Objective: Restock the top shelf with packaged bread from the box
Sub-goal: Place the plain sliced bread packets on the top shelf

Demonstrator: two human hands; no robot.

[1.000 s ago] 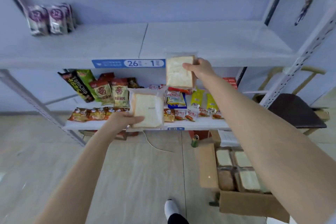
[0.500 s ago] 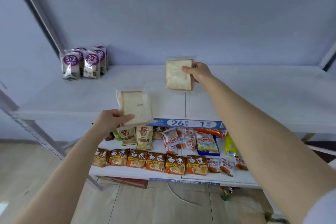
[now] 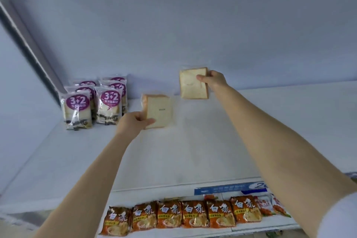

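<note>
While the left grip is pinching the near bread and the right grip the far bread at the top shelf, mid-frame, restocking is seemingly just starting, neither being released yet.

The top shelf has a smooth, matt white surface that looks like painted metal. Over the middle of the shelf, the left bread package and the right bread package are wrapped in thin, clear, faintly glossy plastic film. The bread inside looks matt and finely porous. At the shelf's back left corner, the purple-labelled packs are glossy, crinkled plastic. Behind the shelf, the wall is smooth and matt. Below the shelf, the noodle packets are shiny printed plastic film.
</note>
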